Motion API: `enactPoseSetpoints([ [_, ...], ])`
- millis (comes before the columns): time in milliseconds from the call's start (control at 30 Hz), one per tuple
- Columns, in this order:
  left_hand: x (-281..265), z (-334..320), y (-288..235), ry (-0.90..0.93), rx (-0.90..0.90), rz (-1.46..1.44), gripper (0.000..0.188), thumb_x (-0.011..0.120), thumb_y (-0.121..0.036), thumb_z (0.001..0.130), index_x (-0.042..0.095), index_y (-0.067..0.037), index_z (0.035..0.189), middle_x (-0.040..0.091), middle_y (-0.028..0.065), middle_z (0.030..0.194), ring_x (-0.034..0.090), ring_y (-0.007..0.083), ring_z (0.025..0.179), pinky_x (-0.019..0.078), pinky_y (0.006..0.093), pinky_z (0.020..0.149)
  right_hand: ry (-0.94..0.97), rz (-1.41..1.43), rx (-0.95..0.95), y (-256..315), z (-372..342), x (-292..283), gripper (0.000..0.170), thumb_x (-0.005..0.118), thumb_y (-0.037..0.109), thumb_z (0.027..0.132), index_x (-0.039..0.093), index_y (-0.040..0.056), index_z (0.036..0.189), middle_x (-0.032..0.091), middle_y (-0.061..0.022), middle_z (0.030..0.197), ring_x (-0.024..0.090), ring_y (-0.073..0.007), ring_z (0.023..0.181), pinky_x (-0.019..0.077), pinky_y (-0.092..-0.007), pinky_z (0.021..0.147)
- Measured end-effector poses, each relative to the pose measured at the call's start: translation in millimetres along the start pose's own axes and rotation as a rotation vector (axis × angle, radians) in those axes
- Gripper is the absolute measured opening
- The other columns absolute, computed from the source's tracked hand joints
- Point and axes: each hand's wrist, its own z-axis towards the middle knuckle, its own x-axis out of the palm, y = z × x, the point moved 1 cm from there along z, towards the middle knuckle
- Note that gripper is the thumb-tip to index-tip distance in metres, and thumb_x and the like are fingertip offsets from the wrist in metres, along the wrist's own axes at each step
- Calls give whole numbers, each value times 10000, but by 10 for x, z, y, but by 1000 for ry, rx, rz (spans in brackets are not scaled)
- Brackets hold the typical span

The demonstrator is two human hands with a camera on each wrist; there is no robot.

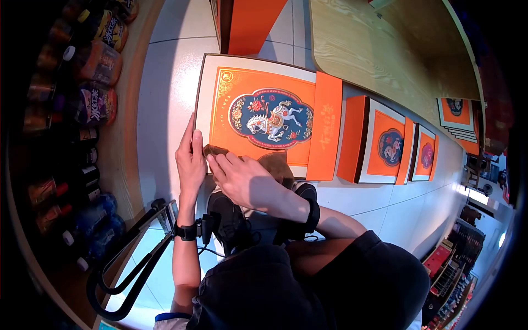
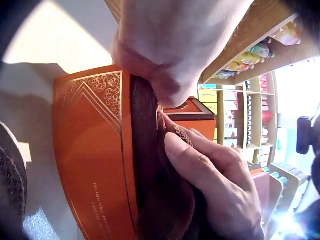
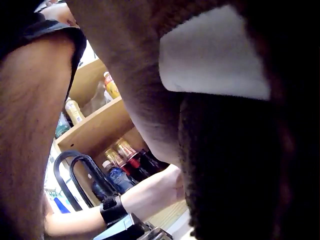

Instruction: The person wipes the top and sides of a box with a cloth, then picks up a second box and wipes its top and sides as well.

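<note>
An orange gift box (image 1: 225, 110) with a horse picture on its lid lies on the tiled floor in front of the person. The left hand (image 1: 191, 165) rests along the box's near left corner, its fingers straight against the side. Beside it, the right hand (image 1: 245, 179) holds a brown cloth (image 1: 278, 165) at the box's near edge. The left wrist view shows thumb and fingers of that right hand (image 2: 220, 182) pinching the cloth (image 2: 167, 205) against the dark rim under the lid. Up close in the right wrist view, the cloth (image 3: 225, 165) hangs with a white label (image 3: 215, 57).
More orange boxes (image 1: 385, 143) stand to the right, and another box (image 1: 253, 25) lies beyond. A shelf of bottled drinks (image 1: 96, 104) runs along the left. Near the left forearm is a black-handled item (image 1: 124, 275). A wooden cabinet (image 1: 379, 49) stands at the upper right.
</note>
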Motion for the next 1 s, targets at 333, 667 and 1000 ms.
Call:
enactPoseSetpoints([
  [333,1,0,43,-7,2,-32,472,505,-282,1096,486,-80,1523,524,-52,785,329,35,659,286,233,554,-10,-55,-118,31,-123,-84,556,632,168,813,607,-108,1294,621,-104,1045,599,-209,986,516,-301,755],
  [667,16,27,104,-59,204,32,456,490,-244,1084,509,-62,1502,500,32,721,354,77,643,355,272,566,46,87,-113,7,-193,-153,526,608,151,834,597,-134,1276,641,-160,1139,610,-233,1012,531,-316,778],
  [1000,-10,-9,-29,7,15,24,467,494,-273,1097,494,-61,1513,593,-22,871,365,45,685,357,232,593,147,310,-133,52,-544,177,287,617,184,937,619,-82,1046,614,-142,938,673,-262,843,560,-363,641],
])
